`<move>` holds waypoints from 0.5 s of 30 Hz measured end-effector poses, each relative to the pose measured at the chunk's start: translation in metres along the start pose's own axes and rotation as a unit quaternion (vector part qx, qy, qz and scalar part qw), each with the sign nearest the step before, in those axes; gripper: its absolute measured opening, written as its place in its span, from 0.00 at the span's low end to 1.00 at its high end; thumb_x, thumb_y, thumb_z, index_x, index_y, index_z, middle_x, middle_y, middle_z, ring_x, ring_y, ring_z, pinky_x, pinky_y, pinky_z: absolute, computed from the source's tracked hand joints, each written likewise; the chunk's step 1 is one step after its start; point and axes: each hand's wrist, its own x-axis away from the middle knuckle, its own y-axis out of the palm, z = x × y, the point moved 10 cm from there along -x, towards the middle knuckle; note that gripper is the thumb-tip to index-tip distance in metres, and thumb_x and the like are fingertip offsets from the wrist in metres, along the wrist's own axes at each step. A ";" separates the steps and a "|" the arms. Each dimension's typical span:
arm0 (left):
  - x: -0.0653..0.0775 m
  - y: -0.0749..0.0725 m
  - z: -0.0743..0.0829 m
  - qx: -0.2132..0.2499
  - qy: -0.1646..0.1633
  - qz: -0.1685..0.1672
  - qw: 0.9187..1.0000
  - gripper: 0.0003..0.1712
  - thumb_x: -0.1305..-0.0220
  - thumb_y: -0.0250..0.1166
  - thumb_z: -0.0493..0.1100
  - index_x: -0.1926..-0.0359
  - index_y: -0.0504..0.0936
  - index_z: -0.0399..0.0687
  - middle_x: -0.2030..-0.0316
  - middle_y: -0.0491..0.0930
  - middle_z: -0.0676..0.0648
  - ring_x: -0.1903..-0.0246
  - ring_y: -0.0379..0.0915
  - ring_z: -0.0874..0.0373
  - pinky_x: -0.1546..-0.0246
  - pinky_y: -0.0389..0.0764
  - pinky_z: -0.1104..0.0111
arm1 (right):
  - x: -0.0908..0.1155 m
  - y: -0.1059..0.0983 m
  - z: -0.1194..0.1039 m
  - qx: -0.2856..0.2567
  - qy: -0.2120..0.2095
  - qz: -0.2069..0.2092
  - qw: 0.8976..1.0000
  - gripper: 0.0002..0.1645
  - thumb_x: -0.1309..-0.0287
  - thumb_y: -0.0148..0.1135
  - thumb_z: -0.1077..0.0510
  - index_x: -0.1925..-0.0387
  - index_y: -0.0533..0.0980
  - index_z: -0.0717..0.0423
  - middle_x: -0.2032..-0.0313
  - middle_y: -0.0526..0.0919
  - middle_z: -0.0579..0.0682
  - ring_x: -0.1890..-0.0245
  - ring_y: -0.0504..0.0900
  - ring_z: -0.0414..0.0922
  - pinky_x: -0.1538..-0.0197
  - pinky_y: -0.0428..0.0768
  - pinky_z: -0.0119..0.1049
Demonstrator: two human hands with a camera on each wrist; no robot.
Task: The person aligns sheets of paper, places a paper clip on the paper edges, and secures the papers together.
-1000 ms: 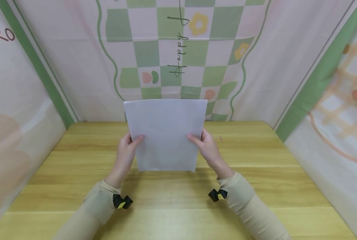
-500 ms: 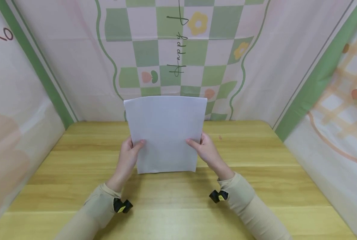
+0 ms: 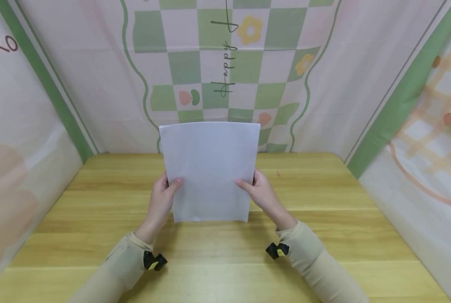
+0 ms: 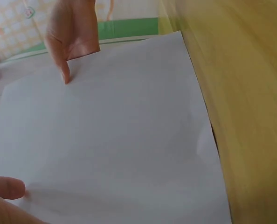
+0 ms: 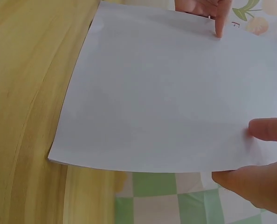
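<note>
"Where do we have the white paper [image 3: 210, 164]?"

"Dead centre, tilted up over the wood-grain table [image 3: 217, 273]. Our left hand [image 3: 160, 200] pinches its edge at nine o'clock, our right hand [image 3: 265, 193] at three, thumbs [image 3: 177, 182] on its face."

"And what surrounds us?"

"Green-checked cloth [image 3: 244, 67] hangs at twelve; printed cloths [image 3: 32, 109] flank us at ten and two."

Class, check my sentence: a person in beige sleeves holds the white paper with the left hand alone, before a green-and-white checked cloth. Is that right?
Not quite: the left hand is not alone. The head view shows the right hand gripping the white paper too, at its opposite side. The beige sleeves and checked cloth are as you say.
</note>
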 end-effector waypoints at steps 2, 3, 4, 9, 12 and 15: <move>-0.001 -0.002 0.002 0.004 0.002 0.007 1.000 0.20 0.30 0.51 0.38 0.39 0.68 0.38 0.44 0.74 0.39 0.47 0.70 0.52 0.45 0.70 0.59 | -0.001 0.001 0.000 0.000 0.002 -0.001 1.000 0.32 0.35 0.56 0.59 0.34 0.59 0.62 0.36 0.67 0.62 0.35 0.66 0.57 0.36 0.65 0.54; -0.002 -0.003 0.004 0.005 0.006 0.010 1.000 0.20 0.30 0.51 0.38 0.39 0.68 0.38 0.44 0.74 0.39 0.47 0.71 0.52 0.46 0.70 0.59 | -0.001 0.001 0.000 0.000 0.003 -0.002 1.000 0.31 0.35 0.56 0.59 0.34 0.59 0.62 0.36 0.67 0.62 0.35 0.66 0.57 0.35 0.65 0.54; -0.002 -0.004 0.007 0.006 0.011 0.012 1.000 0.20 0.30 0.51 0.39 0.39 0.68 0.38 0.45 0.74 0.39 0.48 0.71 0.52 0.46 0.70 0.59 | -0.001 0.001 0.001 -0.001 0.005 -0.002 1.000 0.31 0.35 0.56 0.59 0.34 0.59 0.62 0.36 0.67 0.62 0.35 0.66 0.57 0.35 0.65 0.54; -0.007 -0.003 0.020 0.010 0.031 0.013 0.999 0.21 0.29 0.51 0.41 0.38 0.68 0.40 0.43 0.73 0.41 0.45 0.70 0.52 0.43 0.69 0.56 | -0.001 -0.001 0.000 -0.005 0.015 0.004 1.000 0.30 0.35 0.55 0.59 0.35 0.60 0.63 0.36 0.67 0.62 0.35 0.66 0.57 0.35 0.64 0.54; -0.008 -0.001 0.023 0.018 0.029 0.012 0.999 0.21 0.29 0.51 0.40 0.38 0.68 0.40 0.42 0.72 0.41 0.43 0.68 0.52 0.41 0.67 0.56 | 0.000 -0.002 -0.003 -0.005 0.012 0.008 1.000 0.29 0.35 0.55 0.60 0.35 0.61 0.63 0.36 0.68 0.61 0.35 0.66 0.56 0.35 0.64 0.54; -0.007 -0.002 0.025 0.026 0.029 0.016 0.999 0.21 0.29 0.51 0.39 0.38 0.68 0.39 0.42 0.72 0.41 0.43 0.68 0.52 0.41 0.67 0.57 | 0.001 -0.002 -0.007 -0.002 0.010 0.010 1.000 0.29 0.35 0.55 0.59 0.35 0.62 0.62 0.37 0.68 0.61 0.36 0.67 0.56 0.35 0.65 0.53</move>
